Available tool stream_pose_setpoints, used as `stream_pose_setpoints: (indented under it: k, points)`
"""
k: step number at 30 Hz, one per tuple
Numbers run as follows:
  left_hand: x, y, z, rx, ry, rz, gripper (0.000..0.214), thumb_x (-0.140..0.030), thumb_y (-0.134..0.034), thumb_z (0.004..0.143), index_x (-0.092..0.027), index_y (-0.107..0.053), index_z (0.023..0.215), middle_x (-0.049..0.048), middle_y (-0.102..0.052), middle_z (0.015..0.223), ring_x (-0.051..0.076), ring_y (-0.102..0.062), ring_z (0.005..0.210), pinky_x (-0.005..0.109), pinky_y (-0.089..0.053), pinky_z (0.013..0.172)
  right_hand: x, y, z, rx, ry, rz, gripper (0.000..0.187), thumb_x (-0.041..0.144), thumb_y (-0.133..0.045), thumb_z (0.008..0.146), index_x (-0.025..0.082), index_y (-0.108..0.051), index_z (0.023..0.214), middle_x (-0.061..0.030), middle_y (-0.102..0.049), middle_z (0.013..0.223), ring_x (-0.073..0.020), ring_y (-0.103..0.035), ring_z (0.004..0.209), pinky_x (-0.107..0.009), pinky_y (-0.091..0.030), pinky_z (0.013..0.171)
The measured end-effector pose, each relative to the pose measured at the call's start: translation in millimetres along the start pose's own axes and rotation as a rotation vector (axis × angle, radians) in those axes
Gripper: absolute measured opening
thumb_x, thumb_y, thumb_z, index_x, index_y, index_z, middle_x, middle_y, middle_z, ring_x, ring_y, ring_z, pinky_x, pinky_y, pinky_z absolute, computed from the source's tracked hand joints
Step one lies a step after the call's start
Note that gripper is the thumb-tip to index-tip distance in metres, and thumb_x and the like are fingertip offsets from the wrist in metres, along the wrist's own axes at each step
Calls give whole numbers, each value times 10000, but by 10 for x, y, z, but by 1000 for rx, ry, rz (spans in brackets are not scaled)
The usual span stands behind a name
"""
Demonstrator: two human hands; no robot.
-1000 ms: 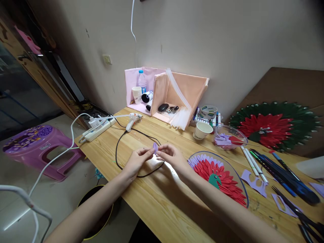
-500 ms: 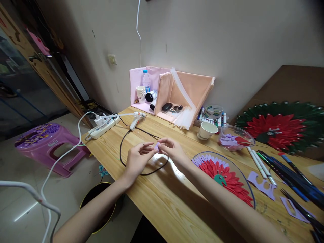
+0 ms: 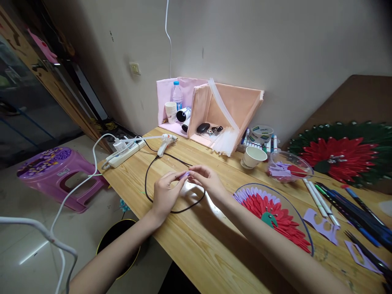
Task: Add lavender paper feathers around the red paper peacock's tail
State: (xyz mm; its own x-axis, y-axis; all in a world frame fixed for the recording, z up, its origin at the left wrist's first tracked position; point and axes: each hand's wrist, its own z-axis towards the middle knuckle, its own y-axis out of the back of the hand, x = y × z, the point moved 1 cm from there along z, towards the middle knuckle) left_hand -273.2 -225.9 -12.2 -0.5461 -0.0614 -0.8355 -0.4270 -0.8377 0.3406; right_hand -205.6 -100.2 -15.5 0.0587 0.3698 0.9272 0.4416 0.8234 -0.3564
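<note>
A small purple paper piece (image 3: 185, 174) is pinched between my two hands above the wooden table. My left hand (image 3: 167, 190) grips its left side with thumb and fingers. On the other side, the fingertips of my right hand (image 3: 206, 180) close on it, partly hiding its shape. Beneath my hands a black cable loops on the table and leads to a white hot glue gun (image 3: 167, 143). To the right of my right hand lies a round piece with red and purple paper petals (image 3: 275, 212) and a green centre.
A power strip (image 3: 127, 153) lies at the table's left edge. A paper cup (image 3: 254, 157) and a clear bowl (image 3: 289, 167) of paper pieces stand behind the petals. Scissors (image 3: 366, 253), pens and cut purple scraps (image 3: 321, 226) lie at right. A bin (image 3: 118, 245) stands below.
My left thumb and fingers have closed onto the purple paper piece, which has shifted slightly left. The view has turned a little, so the right-hand objects sit further right.
</note>
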Motion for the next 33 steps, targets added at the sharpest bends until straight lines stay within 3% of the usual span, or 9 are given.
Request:
stream_pose_setpoints:
  k: [5,9,16,21,26,33]
  points:
    - [102,122,44,-55,12,18,191,-275,-594,777,-212,-695,926,47,-680,926,171,-623,850,288,-487,802,-76,25,252,-42,49,-130,326,421,-641,694,142,-595,855,-37,-618,809,-117,-600,686,-283,-492,724]
    - [247,254,106,-124,12,64,196,-286,-591,777,-215,-696,926,42,-682,920,164,-621,840,285,-478,807,-214,-20,680,-122,127,-537,281,398,-486,801,155,-559,921,-56,-620,912,-119,-601,726,-262,-483,689]
    - [585,448,177,-237,43,108,219,-324,-582,773,-196,-700,908,52,-678,883,163,-614,816,288,-470,785,-408,-594,1300,-284,101,-844,454,444,-589,705,86,-546,982,-182,-598,1007,-299,-521,1007,-410,-359,868]
    - [760,520,187,-297,149,68,260,-359,-579,764,-180,-696,912,65,-675,894,172,-611,829,296,-472,784,-478,-889,1446,-412,68,-946,455,422,-555,717,89,-526,1025,-228,-554,1111,-367,-442,1103,-469,-268,911]
    - [828,555,189,-362,209,23,284,-381,-589,745,-165,-699,893,71,-685,893,180,-617,852,300,-472,810,-462,-955,1571,-439,33,-970,386,385,-521,733,118,-534,1011,-186,-619,1003,-340,-514,1005,-448,-301,863]
    - [942,600,208,-453,285,-65,266,-346,-605,729,-143,-693,877,87,-695,908,184,-637,855,320,-481,841,-426,-984,1574,-483,63,-942,310,371,-486,753,125,-573,920,-214,-579,1055,-357,-479,1044,-482,-290,866]
